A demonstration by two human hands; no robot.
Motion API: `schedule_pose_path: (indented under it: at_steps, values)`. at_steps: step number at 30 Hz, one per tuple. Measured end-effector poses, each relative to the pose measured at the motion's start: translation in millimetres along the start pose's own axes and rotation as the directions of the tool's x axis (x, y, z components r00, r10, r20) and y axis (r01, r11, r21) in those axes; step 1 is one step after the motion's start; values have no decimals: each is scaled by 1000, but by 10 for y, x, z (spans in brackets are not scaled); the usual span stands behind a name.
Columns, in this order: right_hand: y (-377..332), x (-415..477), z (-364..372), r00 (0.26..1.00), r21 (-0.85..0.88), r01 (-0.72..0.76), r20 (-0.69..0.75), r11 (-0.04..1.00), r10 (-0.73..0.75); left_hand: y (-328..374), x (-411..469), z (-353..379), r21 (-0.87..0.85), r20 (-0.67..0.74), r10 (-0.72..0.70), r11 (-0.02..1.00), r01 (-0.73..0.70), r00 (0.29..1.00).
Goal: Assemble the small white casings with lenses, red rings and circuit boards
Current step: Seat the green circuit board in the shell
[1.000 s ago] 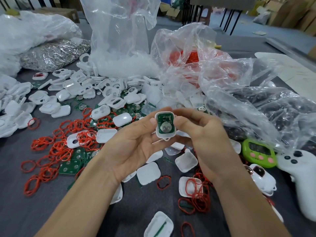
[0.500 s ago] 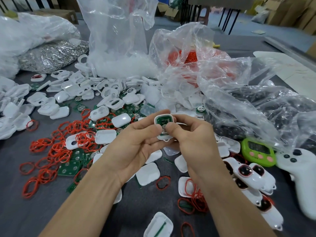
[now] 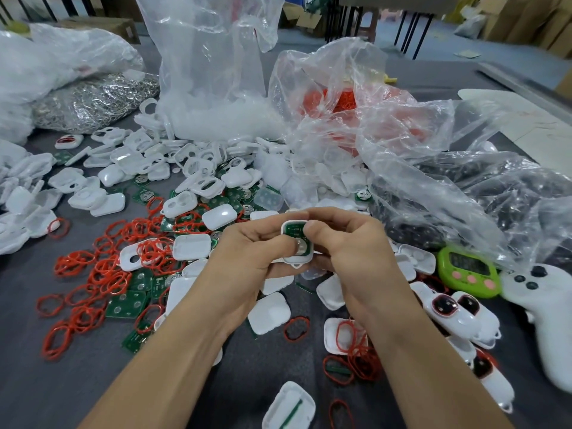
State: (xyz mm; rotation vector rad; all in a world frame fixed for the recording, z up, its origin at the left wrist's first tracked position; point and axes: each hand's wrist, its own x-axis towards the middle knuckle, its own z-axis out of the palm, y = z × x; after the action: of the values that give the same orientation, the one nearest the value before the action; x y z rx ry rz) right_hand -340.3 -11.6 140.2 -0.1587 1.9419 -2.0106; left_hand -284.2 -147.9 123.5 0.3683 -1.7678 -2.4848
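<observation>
Head view | white casing [image 3: 298,259], green circuit board [image 3: 292,230] seated | left hand [image 3: 247,258], right hand [image 3: 349,243] pinch it

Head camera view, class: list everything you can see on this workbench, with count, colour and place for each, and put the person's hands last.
held casing: one, white, green board inside, between both hands
loose casings: many, white, scattered left and centre
red rings: many, red, strewn left of the hands
circuit boards: several, green, among the rings
assembled casings: a few, white with dark lenses, right of the hands
plastic bags: several, clear, at the back and right
metal parts: a heap, silver, back left
timer: one, green, right
controller: one, white, far right
table: one, grey, under everything
left hand: one, grips the held casing
right hand: one, pinches the held casing
</observation>
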Motion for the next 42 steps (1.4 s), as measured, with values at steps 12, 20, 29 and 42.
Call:
schedule_pose_path:
  at_steps: [12, 20, 29, 42]
  values:
    - [99, -16, 79, 990, -40, 83, -114, 996, -88, 14, -12, -6, -50, 59, 3, 999, 0, 998]
    - [69, -16, 38, 986, -64, 128, -97, 990, -134, 12, 0, -11, -77, 65, 5, 997, 0, 998]
    - [75, -36, 41, 965, -208, 191, -136, 959, -222, 40, -16, 19, -102, 58, 3, 995, 3, 998]
    - [47, -33, 17, 989, -96, 121, -78, 988, -128, 18, -5, 13, -55, 55, 12, 998, -9, 998]
